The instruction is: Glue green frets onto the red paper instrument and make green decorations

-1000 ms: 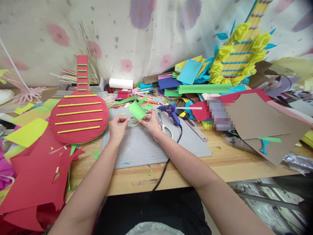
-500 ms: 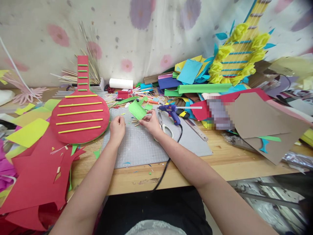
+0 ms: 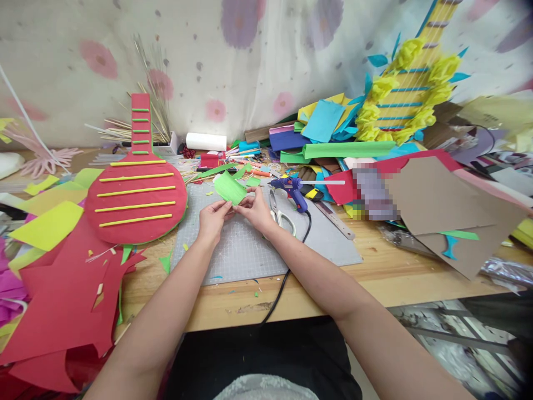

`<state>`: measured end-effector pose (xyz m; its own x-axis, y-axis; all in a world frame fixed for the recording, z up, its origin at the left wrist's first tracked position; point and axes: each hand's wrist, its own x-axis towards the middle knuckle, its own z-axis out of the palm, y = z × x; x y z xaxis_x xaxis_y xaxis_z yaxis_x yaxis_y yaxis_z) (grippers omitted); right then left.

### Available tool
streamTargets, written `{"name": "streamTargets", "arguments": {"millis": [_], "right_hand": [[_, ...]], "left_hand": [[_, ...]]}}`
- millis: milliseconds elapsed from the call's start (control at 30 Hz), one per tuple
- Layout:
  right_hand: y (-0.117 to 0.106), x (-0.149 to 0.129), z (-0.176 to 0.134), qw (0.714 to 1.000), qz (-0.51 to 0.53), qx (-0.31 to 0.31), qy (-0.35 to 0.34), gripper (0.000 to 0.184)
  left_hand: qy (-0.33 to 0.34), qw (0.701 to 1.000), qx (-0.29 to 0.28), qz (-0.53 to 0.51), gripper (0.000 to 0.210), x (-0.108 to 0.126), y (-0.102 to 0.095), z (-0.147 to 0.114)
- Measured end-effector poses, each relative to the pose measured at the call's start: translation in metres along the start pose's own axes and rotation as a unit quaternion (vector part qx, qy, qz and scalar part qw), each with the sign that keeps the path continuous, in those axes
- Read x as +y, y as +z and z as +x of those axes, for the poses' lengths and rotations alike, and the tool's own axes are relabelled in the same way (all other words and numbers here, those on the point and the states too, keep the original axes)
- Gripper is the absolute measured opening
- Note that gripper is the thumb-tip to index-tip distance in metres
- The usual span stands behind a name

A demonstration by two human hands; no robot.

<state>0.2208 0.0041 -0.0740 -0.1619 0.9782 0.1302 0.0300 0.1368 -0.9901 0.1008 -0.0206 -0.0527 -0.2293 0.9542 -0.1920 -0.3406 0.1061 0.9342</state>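
Note:
A curved piece of green paper (image 3: 230,188) is pinched along its near edge by my right hand (image 3: 255,211), above the grey cutting mat (image 3: 250,255). My left hand (image 3: 213,221) is closed at the paper's lower edge, thumb and fingertips together on it and close to the right fingertips. Just right of my right hand lie white-handled scissors (image 3: 283,216), partly behind my wrist. A blue hot glue gun (image 3: 291,191) with a glue stick in its back rests beyond them, its black cord running to the table's front edge.
A red paper guitar shape (image 3: 137,200) with yellow and green strips stands at left, above red paper scraps (image 3: 66,294). A yellow guitar with paper flowers (image 3: 403,94) leans at back right. A metal ruler (image 3: 335,219) and brown card (image 3: 449,205) lie at right.
My left hand has moved right from beside the mat's left part to the green paper and now grips its lower edge. The paper has shifted and curled slightly; my right hand still holds it.

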Motion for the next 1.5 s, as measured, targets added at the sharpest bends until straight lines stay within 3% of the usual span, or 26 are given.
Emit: {"name": "streamTargets", "arguments": {"millis": [333, 500, 600, 733, 933, 1033, 1100, 1200, 1267, 1367, 1500], "right_hand": [[0.002, 0.003, 0.001, 1.000, 0.016, 0.003, 0.001, 0.042], [0.001, -0.004, 0.002, 0.996, 0.081, 0.030, 0.030, 0.038], [-0.001, -0.010, 0.000, 0.994, 0.089, 0.043, 0.050, 0.035], [-0.002, -0.012, -0.004, 0.997, -0.004, 0.046, 0.062, 0.021], [-0.010, -0.021, 0.002, 0.989, -0.144, 0.040, -0.007, 0.029], [-0.028, -0.040, 0.004, 0.950, -0.311, -0.022, 0.018, 0.021], [-0.042, -0.053, 0.000, 0.894, -0.439, -0.080, 0.037, 0.018], [-0.059, -0.067, -0.013, 0.787, -0.595, -0.133, 0.094, 0.032], [-0.063, -0.069, -0.025, 0.745, -0.641, -0.140, 0.119, 0.042], [-0.064, -0.068, -0.039, 0.729, -0.659, -0.130, 0.137, 0.051], [-0.066, -0.065, -0.046, 0.741, -0.644, -0.123, 0.146, 0.049]], "left_hand": [[0.043, 0.999, 0.019, 0.023, 0.023, -0.001, -0.001, 0.003], [0.048, 0.996, 0.069, 0.029, 0.027, 0.002, -0.005, 0.005], [0.044, 0.996, 0.070, 0.020, 0.028, 0.005, -0.008, 0.006], [0.049, 0.997, 0.059, 0.007, 0.027, 0.007, -0.010, 0.007], [0.043, 0.998, 0.052, 0.007, 0.026, 0.007, -0.013, 0.006], [0.031, 0.999, 0.036, 0.010, 0.026, 0.006, -0.016, 0.008], [0.027, 0.999, 0.036, 0.004, 0.026, 0.006, -0.017, 0.010], [0.025, 0.998, 0.050, -0.008, 0.026, 0.006, -0.018, 0.012], [0.020, 0.998, 0.056, -0.018, 0.026, 0.008, -0.019, 0.012], [0.016, 0.997, 0.065, -0.036, 0.024, 0.010, -0.019, 0.012], [0.014, 0.996, 0.066, -0.055, 0.023, 0.011, -0.020, 0.012]]}}
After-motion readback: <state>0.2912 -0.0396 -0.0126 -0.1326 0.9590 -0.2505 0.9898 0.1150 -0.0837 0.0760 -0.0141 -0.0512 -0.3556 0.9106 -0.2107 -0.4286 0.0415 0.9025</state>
